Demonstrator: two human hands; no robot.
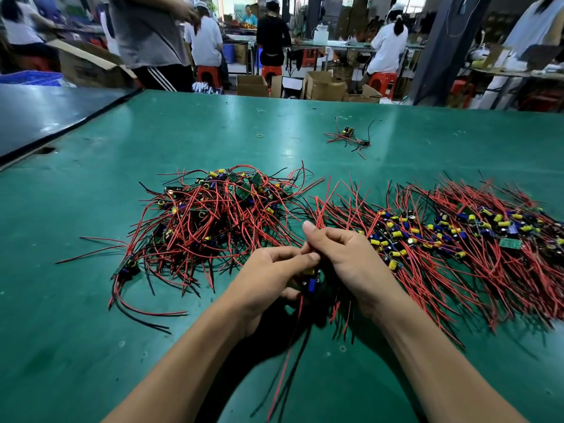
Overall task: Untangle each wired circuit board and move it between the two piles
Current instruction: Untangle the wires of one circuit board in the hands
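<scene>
Between my hands I hold one wired circuit board with a blue and a yellow capacitor; its red and black wires hang down toward me. My left hand grips the board from the left. My right hand pinches its upper red wires. A tangled pile of boards and red wires lies to the left. A straightened pile with wires laid parallel spreads to the right.
A few loose wired boards lie farther back on the green table, near a small yellow rubber band. A dark table adjoins on the left. People stand and sit at benches beyond the far edge.
</scene>
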